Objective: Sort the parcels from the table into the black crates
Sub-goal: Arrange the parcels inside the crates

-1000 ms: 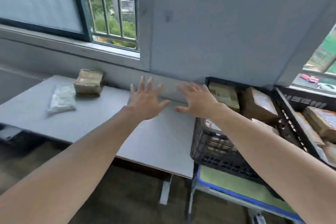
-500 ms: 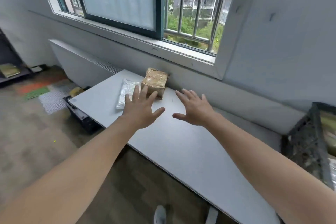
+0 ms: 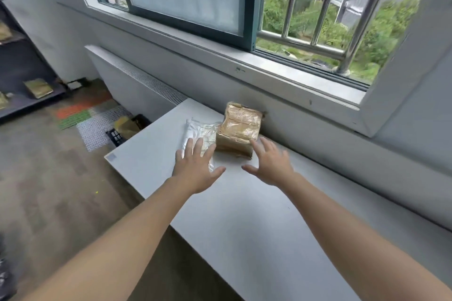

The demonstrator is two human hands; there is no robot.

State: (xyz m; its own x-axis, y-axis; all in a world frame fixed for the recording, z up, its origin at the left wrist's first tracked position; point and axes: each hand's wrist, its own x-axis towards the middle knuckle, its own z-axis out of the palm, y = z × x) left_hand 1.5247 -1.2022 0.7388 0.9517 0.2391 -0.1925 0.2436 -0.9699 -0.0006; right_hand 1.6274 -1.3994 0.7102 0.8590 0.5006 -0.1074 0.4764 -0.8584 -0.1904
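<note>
Two parcels sit at the far end of a long grey table (image 3: 256, 227) that runs along the wall under a barred window (image 3: 315, 14), and both of the person's arms are stretched out over the tabletop toward them. Beyond the fingertips and slightly to the right of the left hand's reach stands a brown box (image 3: 241, 127), wrapped all over in shiny clear tape, its back close to the wall. Just beside it, lying flat, is a white plastic pouch (image 3: 199, 133); whether the two touch I cannot tell.

The left hand (image 3: 195, 168) is palm down with fingers spread wide and nothing in them; its fingertips (image 3: 198, 143) overlap the near end of the pouch, though it is unclear whether they press on it or hang above it. The right hand (image 3: 271, 162) is likewise spread and empty, its fingertips right at the box's near right corner, contact uncertain. Both thumbs point inward toward each other over bare table.

Off past the left hand, low on the floor beyond the table's end, a black crate (image 3: 127, 127) shows partly, with something brownish inside.
</note>
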